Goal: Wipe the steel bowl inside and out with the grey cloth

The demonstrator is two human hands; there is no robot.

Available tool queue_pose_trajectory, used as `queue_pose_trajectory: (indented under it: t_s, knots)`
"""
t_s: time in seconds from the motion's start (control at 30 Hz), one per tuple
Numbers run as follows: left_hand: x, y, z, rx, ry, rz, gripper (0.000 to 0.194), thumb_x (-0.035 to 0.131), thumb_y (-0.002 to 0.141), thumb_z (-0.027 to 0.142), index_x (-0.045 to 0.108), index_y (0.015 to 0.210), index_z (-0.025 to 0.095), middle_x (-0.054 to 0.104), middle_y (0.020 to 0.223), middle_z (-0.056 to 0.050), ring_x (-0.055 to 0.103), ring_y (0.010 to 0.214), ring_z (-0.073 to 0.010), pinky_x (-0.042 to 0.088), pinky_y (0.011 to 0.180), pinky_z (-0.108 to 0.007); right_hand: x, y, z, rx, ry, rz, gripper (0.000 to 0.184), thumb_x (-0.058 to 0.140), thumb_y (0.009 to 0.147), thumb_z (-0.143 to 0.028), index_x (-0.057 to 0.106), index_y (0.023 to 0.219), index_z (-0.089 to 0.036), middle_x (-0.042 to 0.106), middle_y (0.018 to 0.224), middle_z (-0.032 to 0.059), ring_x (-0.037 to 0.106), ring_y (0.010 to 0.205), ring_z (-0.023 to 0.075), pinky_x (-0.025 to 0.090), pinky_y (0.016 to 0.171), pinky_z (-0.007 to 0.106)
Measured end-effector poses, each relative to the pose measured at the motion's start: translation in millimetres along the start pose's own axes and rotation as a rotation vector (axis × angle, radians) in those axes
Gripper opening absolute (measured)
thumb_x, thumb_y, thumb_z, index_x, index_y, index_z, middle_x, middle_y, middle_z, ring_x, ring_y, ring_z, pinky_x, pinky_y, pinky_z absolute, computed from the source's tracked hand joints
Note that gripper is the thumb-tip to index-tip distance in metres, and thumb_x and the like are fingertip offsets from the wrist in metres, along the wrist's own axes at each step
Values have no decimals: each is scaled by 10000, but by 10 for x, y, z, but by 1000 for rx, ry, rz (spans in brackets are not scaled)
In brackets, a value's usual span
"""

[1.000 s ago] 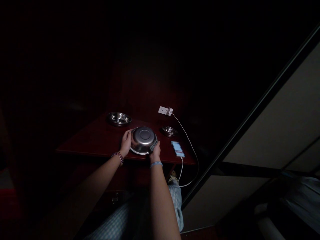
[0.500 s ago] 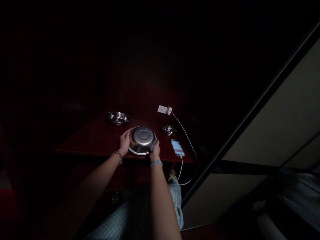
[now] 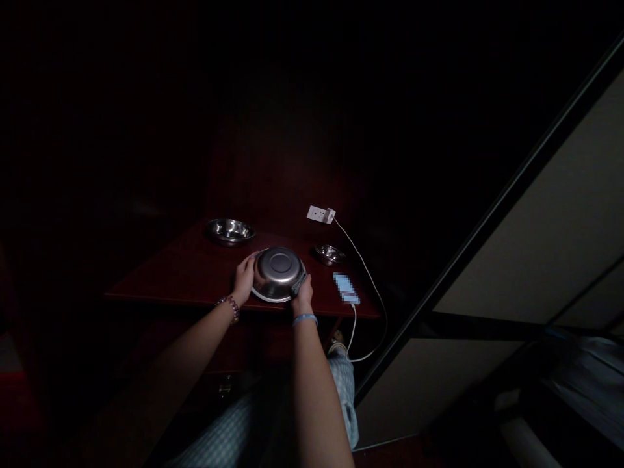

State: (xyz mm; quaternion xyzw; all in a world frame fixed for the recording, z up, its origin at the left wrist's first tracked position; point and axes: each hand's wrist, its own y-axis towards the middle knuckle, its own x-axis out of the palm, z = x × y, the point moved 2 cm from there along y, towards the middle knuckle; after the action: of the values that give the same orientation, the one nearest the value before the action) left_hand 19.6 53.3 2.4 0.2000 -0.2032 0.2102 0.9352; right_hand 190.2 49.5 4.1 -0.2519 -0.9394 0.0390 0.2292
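A shiny metal bowl [image 3: 277, 270] is turned upside down near the front edge of the dark red table, its ringed base facing up. My left hand [image 3: 244, 276] grips the bowl's left rim. On the opposite side, my right hand [image 3: 305, 294] closes around the lower right rim. Between those right fingers and the bowl's wall is a dark grey, rough-looking wad [image 3: 299, 284]; whether it is a cloth or a scouring pad I cannot tell.
A wide metal bowl [image 3: 231, 232] stands at the back left, a smaller metal bowl [image 3: 329, 254] to the right. A phone [image 3: 346, 288] lies near the right edge, its white cable [image 3: 363, 260] running to a wall socket [image 3: 319, 214]. The table [image 3: 170, 279] ends close below my hands.
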Motion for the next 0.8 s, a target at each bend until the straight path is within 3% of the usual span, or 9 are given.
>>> queue_pose_trajectory:
  t_s: [0.8]
  knots:
    - [6, 2, -8, -1, -11, -4, 371, 546, 819, 400, 725, 1049, 171, 695, 1227, -126, 610, 1189, -267, 400, 1093, -431, -5, 26, 22, 10, 13, -3, 328, 467, 966, -338, 665, 787, -148, 712, 699, 48, 706, 732, 145, 563, 689, 220]
